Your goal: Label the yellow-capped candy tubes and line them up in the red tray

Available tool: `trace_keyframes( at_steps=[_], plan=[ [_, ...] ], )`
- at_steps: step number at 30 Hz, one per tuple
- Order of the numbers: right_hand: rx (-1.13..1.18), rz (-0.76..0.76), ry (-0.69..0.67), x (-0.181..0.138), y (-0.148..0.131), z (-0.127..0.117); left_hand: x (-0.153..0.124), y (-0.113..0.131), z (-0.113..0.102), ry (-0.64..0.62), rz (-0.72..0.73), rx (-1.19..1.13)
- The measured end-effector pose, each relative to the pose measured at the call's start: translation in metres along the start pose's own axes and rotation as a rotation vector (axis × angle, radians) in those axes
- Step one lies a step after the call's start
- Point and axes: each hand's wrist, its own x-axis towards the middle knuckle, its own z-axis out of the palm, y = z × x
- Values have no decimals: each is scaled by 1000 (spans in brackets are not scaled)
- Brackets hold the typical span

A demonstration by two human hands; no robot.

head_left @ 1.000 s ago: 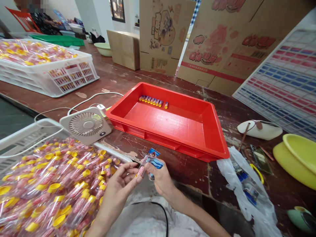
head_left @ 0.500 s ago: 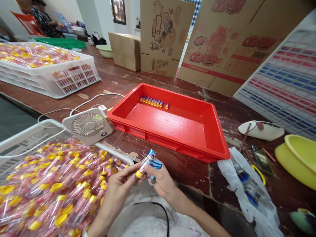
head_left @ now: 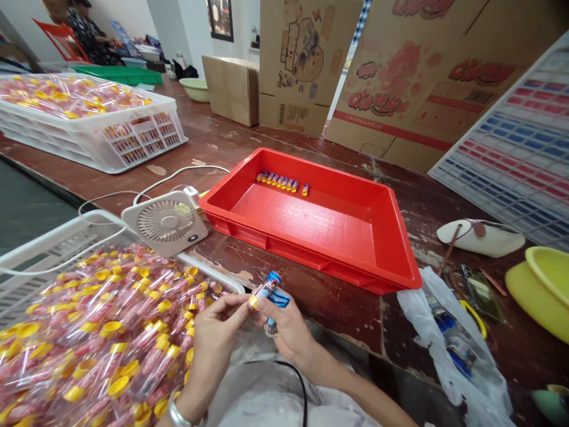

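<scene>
Both my hands meet low in the middle of the head view. My left hand point(head_left: 212, 344) pinches the yellow-capped end of a small candy tube point(head_left: 265, 289) with a blue label round it. My right hand point(head_left: 284, 326) is closed on the same tube and also has blue labels point(head_left: 276, 300) under its fingers. A white crate point(head_left: 66, 249) full of clear-wrapped yellow-capped tubes point(head_left: 102, 332) lies just left of my hands. Beyond them a red tray point(head_left: 311, 222) holds a short row of labelled tubes point(head_left: 281, 181) along its far wall.
A small white fan point(head_left: 165, 223) with a cable stands between crate and tray. Another full white crate point(head_left: 89, 118) is far left. A plastic bag point(head_left: 448, 344), a white pouch point(head_left: 480, 238) and yellow bowls point(head_left: 542, 284) lie right. Cardboard boxes point(head_left: 400, 77) stand behind. A person point(head_left: 89, 35) sits far left.
The blue label has gone round the tube, which my hands turned so its yellow cap now faces my left fingers. The view shifted slightly rightwards.
</scene>
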Motion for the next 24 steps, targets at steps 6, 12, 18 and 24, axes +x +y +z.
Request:
trace_keyframes(
  at_steps=[6,12,18,24],
  plan=[
    [29,12,36,2,7,-2,0,-1,2,-10,-37,-81],
    [51,-2,45,3,9,-5,3,-7,-1,-10,-78,-126],
    [24,-21,55,5,8,-5,4,-10,-1,2,-106,-160],
    [-12,-42,75,0,10,-1,3,-8,0,-5,-95,-153]
  ],
)
